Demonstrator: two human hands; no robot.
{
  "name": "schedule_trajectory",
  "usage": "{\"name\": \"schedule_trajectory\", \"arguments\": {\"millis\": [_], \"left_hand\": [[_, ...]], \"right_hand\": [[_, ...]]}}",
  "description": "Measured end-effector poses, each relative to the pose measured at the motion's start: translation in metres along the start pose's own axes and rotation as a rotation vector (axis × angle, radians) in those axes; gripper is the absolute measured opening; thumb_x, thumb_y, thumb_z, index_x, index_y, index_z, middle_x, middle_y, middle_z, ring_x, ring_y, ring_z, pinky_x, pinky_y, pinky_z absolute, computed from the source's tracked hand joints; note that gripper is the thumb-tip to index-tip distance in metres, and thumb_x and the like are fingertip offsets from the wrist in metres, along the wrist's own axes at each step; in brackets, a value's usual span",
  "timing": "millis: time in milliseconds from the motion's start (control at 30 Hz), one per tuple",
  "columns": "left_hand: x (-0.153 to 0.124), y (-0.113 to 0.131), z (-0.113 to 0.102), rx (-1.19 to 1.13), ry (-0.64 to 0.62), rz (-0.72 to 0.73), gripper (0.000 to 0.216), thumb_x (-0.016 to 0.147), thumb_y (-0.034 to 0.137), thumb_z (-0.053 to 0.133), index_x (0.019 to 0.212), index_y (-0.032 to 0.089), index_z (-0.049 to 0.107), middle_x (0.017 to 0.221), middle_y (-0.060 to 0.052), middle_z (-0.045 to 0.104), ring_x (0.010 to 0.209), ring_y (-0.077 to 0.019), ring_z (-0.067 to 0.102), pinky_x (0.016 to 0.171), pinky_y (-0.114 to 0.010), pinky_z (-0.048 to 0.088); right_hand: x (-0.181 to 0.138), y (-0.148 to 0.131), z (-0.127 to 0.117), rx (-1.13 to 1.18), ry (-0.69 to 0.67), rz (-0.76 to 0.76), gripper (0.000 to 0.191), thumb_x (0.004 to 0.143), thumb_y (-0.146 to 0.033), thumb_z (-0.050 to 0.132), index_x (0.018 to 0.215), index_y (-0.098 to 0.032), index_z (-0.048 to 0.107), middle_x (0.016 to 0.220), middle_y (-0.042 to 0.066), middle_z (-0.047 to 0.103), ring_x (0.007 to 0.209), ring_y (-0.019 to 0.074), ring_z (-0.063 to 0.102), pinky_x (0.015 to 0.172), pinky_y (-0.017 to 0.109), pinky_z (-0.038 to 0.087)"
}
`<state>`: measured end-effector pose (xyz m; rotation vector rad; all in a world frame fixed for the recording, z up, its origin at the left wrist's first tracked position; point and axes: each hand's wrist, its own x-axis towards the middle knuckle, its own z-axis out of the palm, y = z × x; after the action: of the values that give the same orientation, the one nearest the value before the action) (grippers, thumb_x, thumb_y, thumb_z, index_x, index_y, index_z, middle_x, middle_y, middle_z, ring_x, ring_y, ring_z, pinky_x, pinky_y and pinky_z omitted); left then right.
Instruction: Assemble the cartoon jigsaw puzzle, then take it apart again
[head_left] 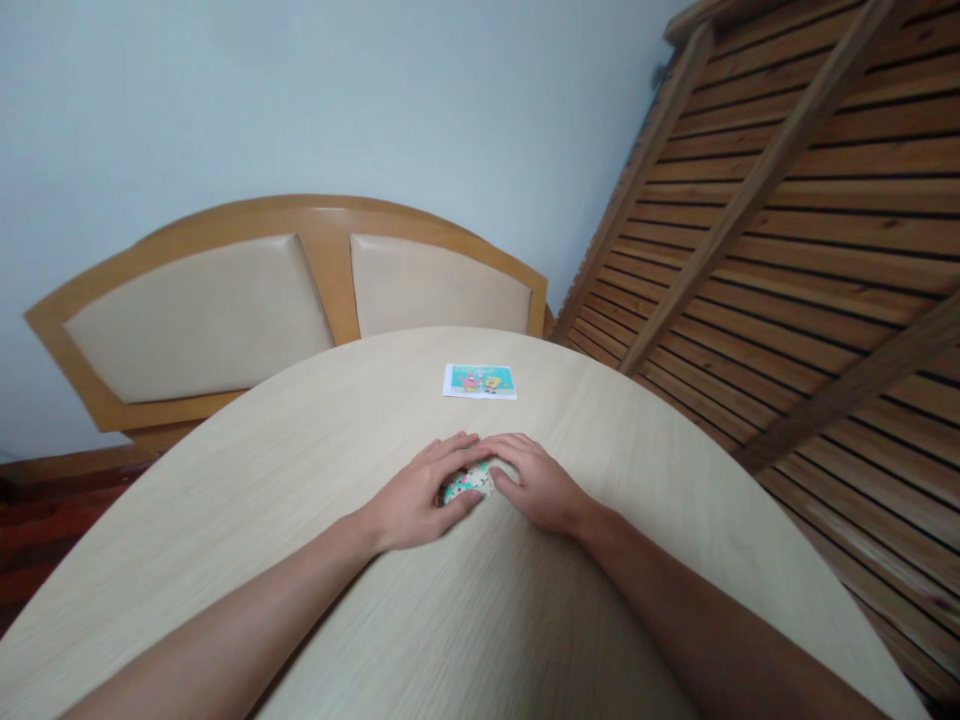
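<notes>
My left hand and my right hand lie together on a pale wooden table, fingers curved over a small heap of colourful pieces in teal, white and pink. Both hands cup the heap from either side, fingertips meeting over its top, so most of it is hidden. Farther back on the table lies a small cartoon picture card with a teal background, flat and apart from my hands.
A wooden headboard with two beige padded panels leans against the light blue wall behind the table. A slatted wooden bed frame stands propped at the right. Dark red floor shows at the left.
</notes>
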<state>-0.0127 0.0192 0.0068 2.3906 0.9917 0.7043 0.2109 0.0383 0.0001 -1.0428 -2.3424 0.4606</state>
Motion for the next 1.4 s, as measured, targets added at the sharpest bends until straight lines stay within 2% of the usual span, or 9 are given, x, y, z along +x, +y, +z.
{"name": "schedule_trajectory", "arguments": {"millis": [167,267,367,467,767,967,1133,1267,1400], "left_hand": [[0.001,-0.005,0.003,-0.086,0.172,-0.028,0.044,0.090,0.022,0.054,0.134,0.018,0.055,0.137,-0.013,0.061,0.127,-0.0269,0.057,0.111,-0.046,0.044],[0.002,-0.007,0.005,-0.010,0.252,-0.097,0.036,0.089,0.018,0.051,0.124,0.018,0.059,0.122,-0.012,0.068,0.113,-0.0255,0.063,0.102,-0.044,0.049],[0.003,-0.007,0.005,0.117,0.295,-0.152,0.027,0.089,0.019,0.052,0.114,0.019,0.063,0.115,-0.010,0.069,0.109,-0.0273,0.063,0.100,-0.047,0.048],[0.002,-0.005,0.007,0.158,0.295,-0.188,0.024,0.090,0.019,0.053,0.111,0.020,0.063,0.113,-0.009,0.068,0.108,-0.0271,0.062,0.098,-0.046,0.049],[0.001,-0.001,0.010,0.021,0.193,-0.079,0.028,0.091,0.012,0.051,0.116,0.020,0.061,0.114,-0.008,0.068,0.107,-0.0220,0.063,0.097,-0.038,0.049],[0.002,-0.001,0.009,0.006,0.188,-0.069,0.026,0.092,0.011,0.051,0.114,0.020,0.062,0.109,-0.007,0.070,0.102,-0.0208,0.066,0.093,-0.035,0.052],[0.002,-0.003,0.008,0.029,0.214,-0.099,0.023,0.092,0.013,0.053,0.110,0.020,0.064,0.104,-0.006,0.072,0.097,-0.0209,0.068,0.089,-0.036,0.054],[0.001,-0.003,0.006,0.034,0.237,-0.110,0.024,0.091,0.012,0.051,0.109,0.020,0.065,0.103,-0.006,0.073,0.095,-0.0200,0.068,0.088,-0.036,0.055],[0.002,-0.003,0.005,0.024,0.251,-0.128,0.024,0.092,0.012,0.050,0.109,0.020,0.065,0.102,-0.006,0.073,0.094,-0.0192,0.069,0.087,-0.034,0.056]], "right_hand": [[-0.002,0.000,0.000,-0.077,-0.084,-0.036,0.038,0.098,-0.028,0.052,0.135,-0.026,0.062,0.142,0.006,0.059,0.130,0.0245,0.050,0.112,0.045,0.036],[-0.003,0.000,0.001,-0.067,-0.080,-0.040,0.037,0.099,-0.029,0.051,0.135,-0.028,0.062,0.140,0.006,0.060,0.130,0.0240,0.050,0.111,0.045,0.036],[-0.003,0.000,0.001,-0.042,-0.045,-0.021,0.035,0.097,-0.027,0.056,0.131,-0.028,0.065,0.134,0.007,0.063,0.126,0.0234,0.054,0.109,0.044,0.039],[-0.003,-0.002,0.001,-0.032,-0.024,-0.027,0.033,0.095,-0.026,0.059,0.127,-0.028,0.068,0.131,0.007,0.065,0.123,0.0236,0.055,0.108,0.044,0.041],[-0.003,0.005,0.005,0.032,0.084,-0.079,0.019,0.090,-0.021,0.066,0.106,-0.024,0.075,0.117,0.008,0.069,0.113,0.0222,0.060,0.103,0.040,0.045],[-0.001,0.008,0.005,0.082,0.132,-0.106,0.012,0.091,-0.021,0.065,0.097,-0.023,0.075,0.106,0.006,0.072,0.105,0.0206,0.063,0.096,0.037,0.049],[0.001,0.007,0.003,0.088,0.212,-0.009,0.016,0.094,-0.021,0.059,0.094,-0.022,0.075,0.097,0.005,0.074,0.098,0.0200,0.066,0.092,0.036,0.049],[0.001,0.011,0.004,0.044,0.306,0.138,0.013,0.089,-0.019,0.063,0.087,-0.022,0.075,0.092,0.004,0.077,0.093,0.0216,0.068,0.089,0.037,0.050],[0.000,0.014,0.006,0.079,0.349,0.268,0.012,0.085,-0.018,0.065,0.091,-0.022,0.076,0.091,0.003,0.078,0.087,0.0208,0.071,0.087,0.035,0.051]]}}
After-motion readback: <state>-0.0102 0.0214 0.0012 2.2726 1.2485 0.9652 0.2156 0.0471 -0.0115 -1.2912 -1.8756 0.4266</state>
